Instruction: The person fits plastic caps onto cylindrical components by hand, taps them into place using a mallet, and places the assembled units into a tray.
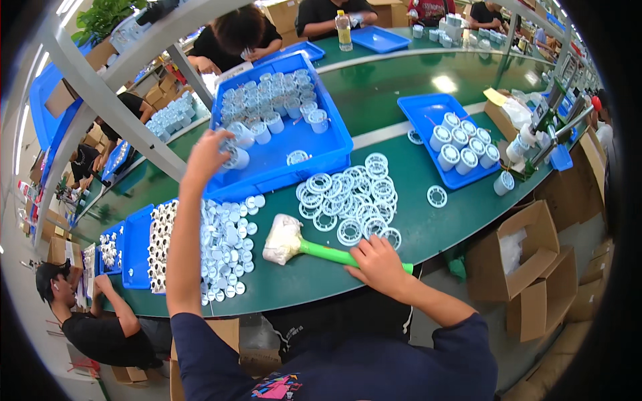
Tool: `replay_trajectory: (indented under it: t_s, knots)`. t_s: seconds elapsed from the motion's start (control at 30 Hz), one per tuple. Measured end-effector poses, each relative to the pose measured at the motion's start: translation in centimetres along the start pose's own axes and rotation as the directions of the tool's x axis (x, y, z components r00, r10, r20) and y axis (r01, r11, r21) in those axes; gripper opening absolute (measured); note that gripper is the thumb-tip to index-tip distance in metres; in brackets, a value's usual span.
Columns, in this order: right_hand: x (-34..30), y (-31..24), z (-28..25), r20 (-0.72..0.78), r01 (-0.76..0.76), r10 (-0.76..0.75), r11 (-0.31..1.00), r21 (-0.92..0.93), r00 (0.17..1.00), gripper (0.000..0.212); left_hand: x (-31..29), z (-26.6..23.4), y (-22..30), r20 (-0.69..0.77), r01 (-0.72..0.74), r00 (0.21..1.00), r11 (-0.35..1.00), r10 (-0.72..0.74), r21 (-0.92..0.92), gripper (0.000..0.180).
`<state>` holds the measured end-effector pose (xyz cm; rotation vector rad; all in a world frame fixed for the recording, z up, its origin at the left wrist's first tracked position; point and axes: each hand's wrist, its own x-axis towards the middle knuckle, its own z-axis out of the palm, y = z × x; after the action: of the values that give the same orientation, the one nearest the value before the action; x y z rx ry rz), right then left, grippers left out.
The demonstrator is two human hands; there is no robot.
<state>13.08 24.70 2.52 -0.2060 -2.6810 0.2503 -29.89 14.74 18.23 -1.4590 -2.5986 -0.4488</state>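
Note:
My left hand [208,152] reaches far forward into the large blue bin [321,150] and closes around a white cylindrical part [235,158] at its near left corner. Several more white cylinders fill the bin's far half. My right hand [378,262] rests on the green handle of a mallet [321,252] whose head is wrapped in white cloth; it lies flat on the green table [441,224]. A pile of white rings [351,197] sits just beyond my right hand.
Small white caps [231,247] cover the table at the left beside a blue tray [137,247]. Another blue tray [435,110] with white cylinders stands at right. Open cardboard boxes [518,257] sit below the table edge. Other people work around the tables.

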Motion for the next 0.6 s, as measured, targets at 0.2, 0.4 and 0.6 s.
replay_trajectory:
  t_s: [0.2, 0.4, 0.6]
  knots:
    - [-0.9, -0.1, -2.7, -0.028, -0.094, 0.102, 0.974, 0.204, 0.994, 0.032, -8.8, -7.1, 4.8, -0.078, -0.074, 0.995, 0.973, 0.058, -0.218, 0.045]
    - [-4.4, 1.0, -5.7, -0.106, -0.470, 0.539, 0.801, 0.371, 0.835, 0.030, -18.9, -3.5, 9.3, 0.050, 0.107, 0.994, 0.979, -0.100, -0.173, 0.050]
    - [-4.6, 4.4, -4.8, -0.159, -0.709, 0.779, 0.620, 0.337, 0.606, 0.027, -21.9, 3.8, 12.3, 0.259, 0.049, 0.966, 0.984, -0.004, -0.170, 0.044]
